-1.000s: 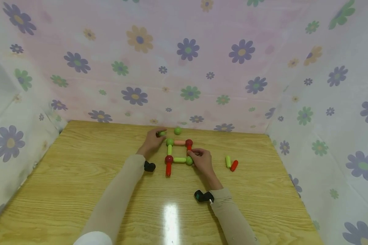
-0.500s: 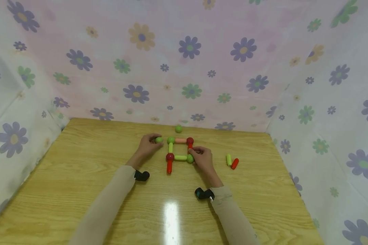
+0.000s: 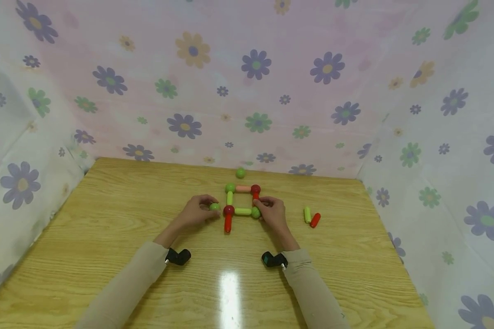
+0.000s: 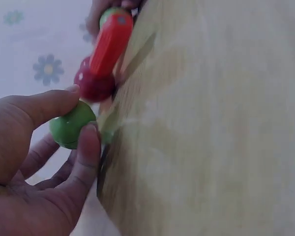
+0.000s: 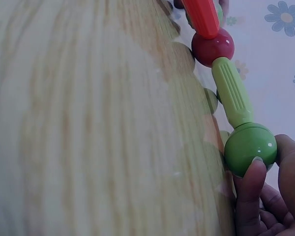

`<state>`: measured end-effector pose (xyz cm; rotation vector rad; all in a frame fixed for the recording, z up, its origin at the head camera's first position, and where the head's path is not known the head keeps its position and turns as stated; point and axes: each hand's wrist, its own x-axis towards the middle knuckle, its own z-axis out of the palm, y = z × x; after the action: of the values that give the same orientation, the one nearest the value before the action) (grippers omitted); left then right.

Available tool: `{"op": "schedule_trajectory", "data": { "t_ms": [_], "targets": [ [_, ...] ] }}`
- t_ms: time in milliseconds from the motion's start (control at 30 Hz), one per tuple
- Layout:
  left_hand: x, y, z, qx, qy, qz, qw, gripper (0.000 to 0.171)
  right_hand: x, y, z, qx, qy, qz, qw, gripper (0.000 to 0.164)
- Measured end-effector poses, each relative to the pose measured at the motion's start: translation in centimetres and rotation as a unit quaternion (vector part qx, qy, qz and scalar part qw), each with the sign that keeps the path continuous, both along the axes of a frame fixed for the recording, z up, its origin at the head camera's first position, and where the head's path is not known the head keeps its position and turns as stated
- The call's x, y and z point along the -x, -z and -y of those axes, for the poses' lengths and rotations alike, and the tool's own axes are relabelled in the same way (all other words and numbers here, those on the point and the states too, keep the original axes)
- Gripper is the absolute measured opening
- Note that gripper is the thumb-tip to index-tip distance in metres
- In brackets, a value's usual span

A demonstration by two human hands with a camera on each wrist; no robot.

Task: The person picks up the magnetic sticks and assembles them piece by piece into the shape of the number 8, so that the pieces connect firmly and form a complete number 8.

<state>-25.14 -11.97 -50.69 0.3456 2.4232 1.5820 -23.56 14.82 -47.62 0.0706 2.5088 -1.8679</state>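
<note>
A square of magnetic rods and balls lies on the table, with a red ball (image 3: 228, 210) at its near left corner and a red rod (image 3: 228, 223) running from that ball towards me. My left hand (image 3: 194, 212) pinches a loose green ball (image 4: 69, 129) between thumb and fingers, just left of the red ball; whether the two balls touch is unclear. At the near right corner, my right hand (image 3: 274, 217) grips the green corner ball (image 5: 250, 149). A yellow-green rod (image 5: 232, 92) joins that ball to the red one.
Behind the square, another green ball (image 3: 240, 172) rests near the table's back edge. Right of my right hand lie a yellow-green rod (image 3: 307, 214) and a red rod (image 3: 315, 220). Flowered cloth (image 3: 222, 109) encloses the wooden table (image 3: 148, 192) at back and sides.
With the green ball in its grip, my left hand has come from behind the square's far left corner towards me, to beside the near left red ball. My right hand has stayed in place.
</note>
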Motion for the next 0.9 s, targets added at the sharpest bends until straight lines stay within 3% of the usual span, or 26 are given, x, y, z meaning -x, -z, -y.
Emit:
{"op": "schedule_trajectory", "data": {
  "t_ms": [300,400,533,900],
  "targets": [
    [-3.1,0.0,0.3,-0.010,0.053,0.015,0.9984,0.035,1.9,3.9,-0.7,0.015,0.020,-0.001,1.000,0.033],
    [-3.7,0.0,0.2,-0.015,0.071,0.011,0.9973,0.035,2.0,4.2,-0.7,0.008,0.029,-0.009,1.000,0.030],
    [-4.2,-0.1,0.1,-0.025,0.088,0.033,0.9953,0.037,1.9,4.3,-0.6,0.003,0.030,-0.013,0.999,0.029],
    [-5.5,-0.1,-0.5,-0.058,0.094,0.053,0.9924,0.042,2.3,4.2,-0.1,-0.014,0.043,-0.003,0.999,0.028]
  ]
}}
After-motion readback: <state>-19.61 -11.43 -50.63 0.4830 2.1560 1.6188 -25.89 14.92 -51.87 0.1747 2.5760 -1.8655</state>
